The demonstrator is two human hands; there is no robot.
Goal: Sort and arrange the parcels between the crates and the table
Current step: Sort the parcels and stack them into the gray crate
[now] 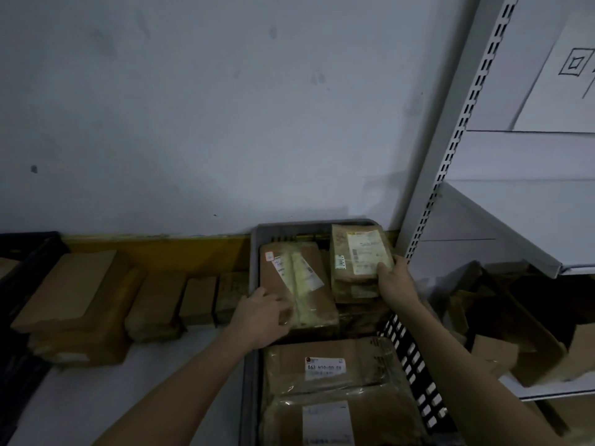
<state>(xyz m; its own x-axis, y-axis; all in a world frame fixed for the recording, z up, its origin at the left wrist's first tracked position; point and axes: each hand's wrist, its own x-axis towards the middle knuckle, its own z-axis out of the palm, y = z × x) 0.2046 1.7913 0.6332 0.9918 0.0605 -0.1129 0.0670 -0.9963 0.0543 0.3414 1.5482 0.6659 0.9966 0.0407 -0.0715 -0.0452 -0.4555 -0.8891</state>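
A grey plastic crate (254,284) stands on the white table (161,381) and is full of brown cardboard parcels. My right hand (394,281) grips the near right corner of a small labelled parcel (360,252) at the crate's far right, tilted up off the stack below. My left hand (264,313) rests over the crate's left wall on the near left corner of a long taped parcel (299,284). Two larger labelled parcels (325,365) lie in the near half of the crate.
A row of several brown parcels (154,300) lies on the table left of the crate, against a yellow strip at the wall. A dark crate (29,252) sits at the far left. Grey metal shelving (515,252) with boxes (515,333) stands on the right.
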